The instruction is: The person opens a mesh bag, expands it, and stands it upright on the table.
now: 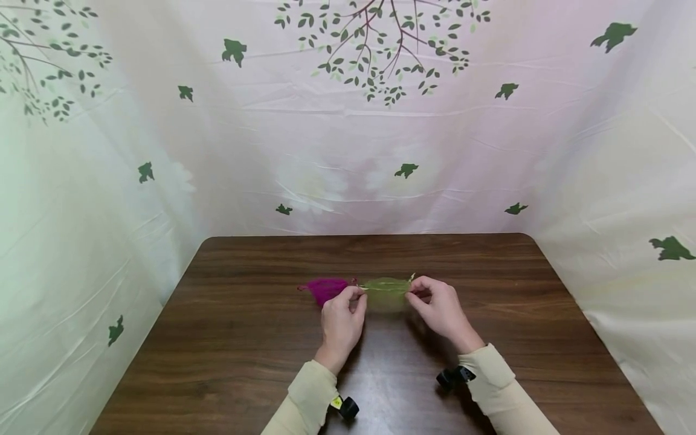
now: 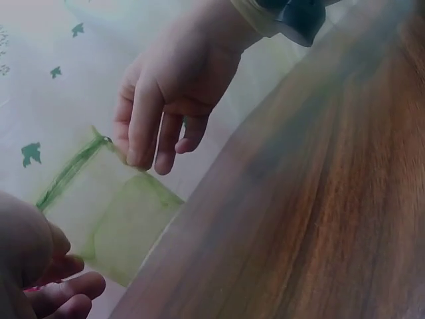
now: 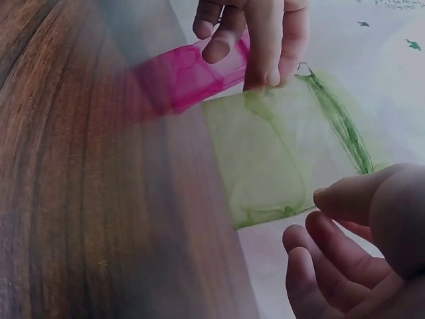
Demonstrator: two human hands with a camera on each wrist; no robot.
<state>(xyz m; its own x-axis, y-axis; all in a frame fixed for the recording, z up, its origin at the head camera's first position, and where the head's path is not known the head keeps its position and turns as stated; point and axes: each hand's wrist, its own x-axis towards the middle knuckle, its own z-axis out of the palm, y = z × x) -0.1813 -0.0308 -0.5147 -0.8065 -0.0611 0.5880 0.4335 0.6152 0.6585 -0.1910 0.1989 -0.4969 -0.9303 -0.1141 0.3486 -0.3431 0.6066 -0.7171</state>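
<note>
Between both hands a sheer green organza drawstring pouch point(image 1: 387, 291) is stretched out over the table, its gathered drawstring band on the far side. My left hand point(image 1: 342, 317) pinches its left edge between thumb and finger. At the right edge, the thumb and forefinger of my right hand point(image 1: 439, 305) pinch the fabric. In the right wrist view the see-through green pouch point(image 3: 259, 153) hangs flat between the two hands. A magenta organza pouch point(image 1: 325, 290) lies on the table just left of the left hand, partly behind its fingers.
The dark wood-grain table point(image 1: 244, 350) has rounded far corners. A pale curtain point(image 1: 348, 139) printed with leaves and birds hangs behind it and along both sides. Small black cameras point(image 1: 455, 377) sit at both wrists.
</note>
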